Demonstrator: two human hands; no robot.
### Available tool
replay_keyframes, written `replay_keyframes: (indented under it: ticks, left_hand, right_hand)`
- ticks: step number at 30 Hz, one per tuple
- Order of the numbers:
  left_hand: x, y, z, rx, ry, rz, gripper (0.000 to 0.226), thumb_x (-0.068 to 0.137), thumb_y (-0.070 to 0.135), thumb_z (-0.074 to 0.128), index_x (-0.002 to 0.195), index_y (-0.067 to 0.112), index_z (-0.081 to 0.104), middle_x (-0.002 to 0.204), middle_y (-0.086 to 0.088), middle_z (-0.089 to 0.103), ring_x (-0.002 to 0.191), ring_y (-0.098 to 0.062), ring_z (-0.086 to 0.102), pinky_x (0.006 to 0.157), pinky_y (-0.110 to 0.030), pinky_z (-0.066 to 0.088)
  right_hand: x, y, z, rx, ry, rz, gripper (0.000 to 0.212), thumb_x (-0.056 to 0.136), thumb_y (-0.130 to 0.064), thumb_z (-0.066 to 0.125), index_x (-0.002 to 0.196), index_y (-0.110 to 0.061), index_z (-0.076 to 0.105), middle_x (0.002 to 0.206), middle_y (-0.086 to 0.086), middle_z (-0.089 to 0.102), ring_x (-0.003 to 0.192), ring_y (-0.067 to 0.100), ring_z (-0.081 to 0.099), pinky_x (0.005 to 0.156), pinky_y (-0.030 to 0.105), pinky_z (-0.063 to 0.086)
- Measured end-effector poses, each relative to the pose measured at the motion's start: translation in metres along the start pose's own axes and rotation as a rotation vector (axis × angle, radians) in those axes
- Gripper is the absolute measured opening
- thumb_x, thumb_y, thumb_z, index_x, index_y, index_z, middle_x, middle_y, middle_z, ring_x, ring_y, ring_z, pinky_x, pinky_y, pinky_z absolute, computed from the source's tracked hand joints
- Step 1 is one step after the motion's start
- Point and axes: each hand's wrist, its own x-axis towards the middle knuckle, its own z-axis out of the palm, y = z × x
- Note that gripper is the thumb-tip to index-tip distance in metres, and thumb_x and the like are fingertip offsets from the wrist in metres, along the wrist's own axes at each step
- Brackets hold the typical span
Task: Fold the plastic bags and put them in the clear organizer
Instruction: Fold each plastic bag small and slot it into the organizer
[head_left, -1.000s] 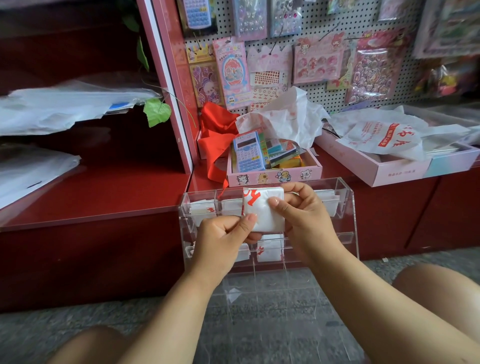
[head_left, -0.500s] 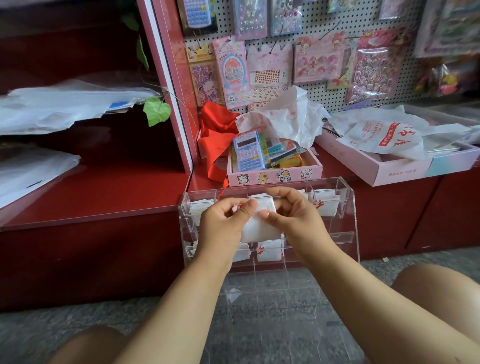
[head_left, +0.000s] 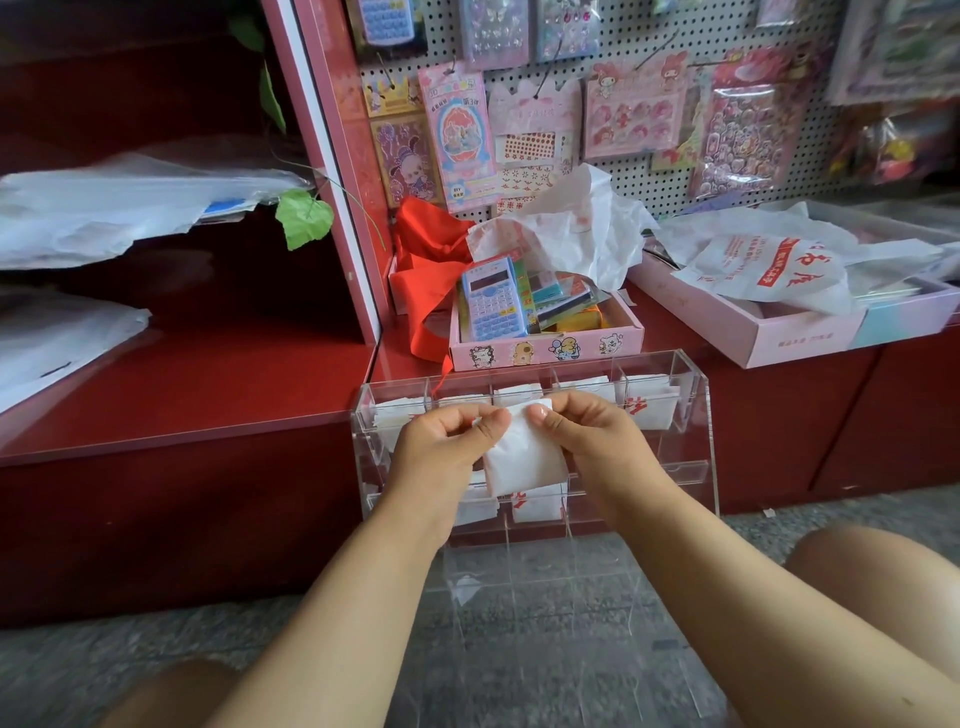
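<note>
I pinch the folded plastic bag (head_left: 524, 457) at its top edge with my left hand (head_left: 447, 457) and right hand (head_left: 587, 441), directly in front of the clear organizer (head_left: 691, 415) (upper row). The bag hangs long-axis down; its slot lies just behind, equally near both hands.

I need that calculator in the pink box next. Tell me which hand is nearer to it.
Left, marginally. The left hand sits below the calculator, slightly to its left; the right hand is below and further right. Both pinch the folded bag.
</note>
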Motion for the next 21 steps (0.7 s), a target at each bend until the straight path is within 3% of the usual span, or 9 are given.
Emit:
replay_keyframes:
  ticks: [3,6,9,11,17,21]
  left_hand:
    - [0.013,-0.001,-0.001,0.197,0.014,0.097,0.009,0.082,0.012,0.075,0.076,0.017,0.072,0.074,-0.008,0.068,0.063,-0.012,0.058,0.055,-0.013,0.048]
    - [0.029,-0.004,0.001,0.328,-0.023,0.147,0.016,0.084,0.008,0.074,0.074,0.018,0.069,0.069,-0.007,0.066,0.049,-0.005,0.055,0.048,-0.011,0.044]
    - [0.047,-0.015,0.004,0.489,-0.013,0.191,0.021,0.083,0.012,0.076,0.072,0.028,0.068,0.069,0.003,0.066,0.051,0.001,0.054,0.054,-0.016,0.047]
    - [0.057,-0.025,0.007,0.584,0.007,0.213,0.019,0.082,0.018,0.077,0.073,0.032,0.067,0.070,0.006,0.067,0.057,-0.005,0.057,0.059,-0.021,0.047]
    - [0.074,-0.065,0.012,0.667,0.061,0.203,0.004,0.081,0.021,0.078,0.080,0.021,0.074,0.070,0.010,0.066,0.062,-0.005,0.057,0.058,-0.020,0.041]
    - [0.080,-0.091,0.010,0.674,0.070,0.168,0.008,0.079,0.019,0.080,0.075,0.021,0.073,0.065,0.015,0.063,0.059,0.001,0.053,0.055,-0.014,0.037]
  right_hand:
    - [0.011,-0.002,-0.006,-0.267,0.038,-0.010,0.018,0.092,-0.015,0.064,0.086,0.002,0.064,0.072,0.005,0.060,0.060,0.008,0.054,0.054,0.021,0.046]
    - [0.024,-0.004,-0.014,-0.575,0.081,-0.104,0.013,0.091,-0.019,0.066,0.082,-0.011,0.061,0.067,-0.004,0.053,0.059,0.007,0.046,0.051,0.018,0.042]
    - [0.036,0.002,-0.025,-0.834,0.113,-0.243,0.008,0.090,-0.020,0.067,0.086,-0.017,0.061,0.073,-0.007,0.056,0.066,0.010,0.049,0.061,0.028,0.046]
    - [0.043,0.012,-0.032,-0.980,0.130,-0.372,0.005,0.089,-0.019,0.068,0.088,-0.016,0.064,0.077,-0.006,0.063,0.070,0.015,0.056,0.066,0.035,0.049]
    - [0.064,0.054,-0.049,-1.120,0.171,-0.430,0.006,0.082,-0.020,0.073,0.081,-0.016,0.069,0.074,-0.003,0.068,0.068,0.021,0.058,0.067,0.040,0.049]
    - [0.071,0.074,-0.057,-1.195,0.181,-0.424,0.007,0.076,-0.025,0.072,0.075,-0.018,0.068,0.070,-0.005,0.066,0.065,0.023,0.057,0.064,0.033,0.039]
